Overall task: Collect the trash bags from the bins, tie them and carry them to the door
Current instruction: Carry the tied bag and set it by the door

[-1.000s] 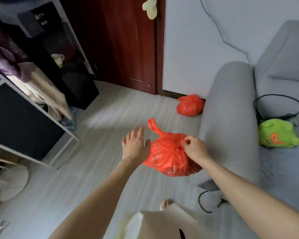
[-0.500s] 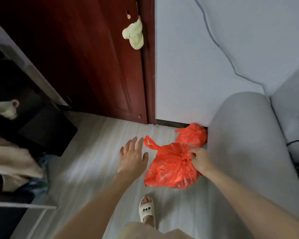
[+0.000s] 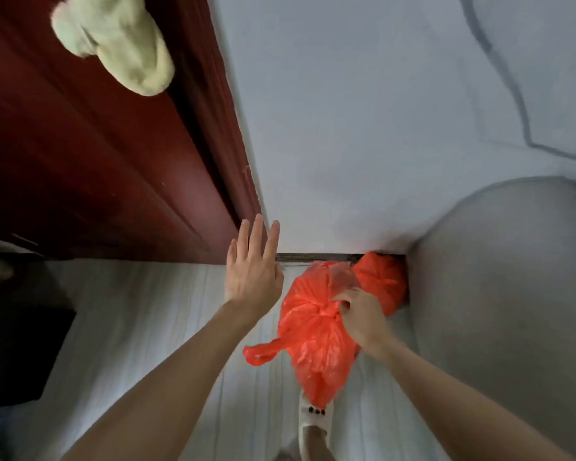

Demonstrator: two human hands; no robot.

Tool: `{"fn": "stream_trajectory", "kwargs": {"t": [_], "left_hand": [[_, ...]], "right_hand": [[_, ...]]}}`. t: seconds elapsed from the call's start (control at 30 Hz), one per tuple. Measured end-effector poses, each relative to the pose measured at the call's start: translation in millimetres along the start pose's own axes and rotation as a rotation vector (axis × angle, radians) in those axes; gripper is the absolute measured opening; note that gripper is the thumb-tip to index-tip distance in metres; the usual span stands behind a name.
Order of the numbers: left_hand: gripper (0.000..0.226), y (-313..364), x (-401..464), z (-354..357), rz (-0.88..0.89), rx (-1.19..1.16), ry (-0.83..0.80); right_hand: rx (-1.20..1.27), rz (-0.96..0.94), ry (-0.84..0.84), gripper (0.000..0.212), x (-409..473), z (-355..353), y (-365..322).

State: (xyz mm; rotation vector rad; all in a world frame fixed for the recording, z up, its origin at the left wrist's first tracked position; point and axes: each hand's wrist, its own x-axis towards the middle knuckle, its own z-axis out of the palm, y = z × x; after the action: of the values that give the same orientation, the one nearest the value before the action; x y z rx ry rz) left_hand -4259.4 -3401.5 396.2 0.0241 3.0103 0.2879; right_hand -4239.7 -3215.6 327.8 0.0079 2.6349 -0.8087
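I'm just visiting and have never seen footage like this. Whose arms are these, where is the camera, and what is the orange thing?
There is no machine here: a person wears one wide-angle camera on the head, looking forward and down, so you see their own arms. The right hand grips a knotted orange trash bag by its tied neck, above the pale floor. The left hand is open, fingers straight, holding nothing. A second orange bag lies on the floor against the wall, between the dark red door and a grey sofa arm. A slippered foot shows below.

The held bag (image 3: pixel 316 331) hangs just before a second bag (image 3: pixel 383 281), wedged between wall (image 3: pixel 363 128) and sofa arm (image 3: pixel 506 294).
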Motion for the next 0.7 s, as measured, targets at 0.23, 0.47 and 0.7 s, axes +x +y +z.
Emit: {"fn": "stream_trajectory", "kwargs": {"t": [0.23, 0.47, 0.7], "left_hand": [[0.072, -24.1, 140.1, 144.2, 0.187, 0.191, -0.023], [0.095, -68.0, 215.9, 257.3, 0.283, 0.312, 0.300], [0.097, -65.8, 221.7, 266.7, 0.245, 0.314, 0.367]], "right_hand": [[0.062, 0.118, -0.025, 0.029, 134.7, 119.1, 64.3], [0.059, 0.276, -0.023, 0.033, 231.2, 212.4, 115.6], [0.130, 0.352, -0.124, 0.035, 231.8, 228.7, 136.1]]}}
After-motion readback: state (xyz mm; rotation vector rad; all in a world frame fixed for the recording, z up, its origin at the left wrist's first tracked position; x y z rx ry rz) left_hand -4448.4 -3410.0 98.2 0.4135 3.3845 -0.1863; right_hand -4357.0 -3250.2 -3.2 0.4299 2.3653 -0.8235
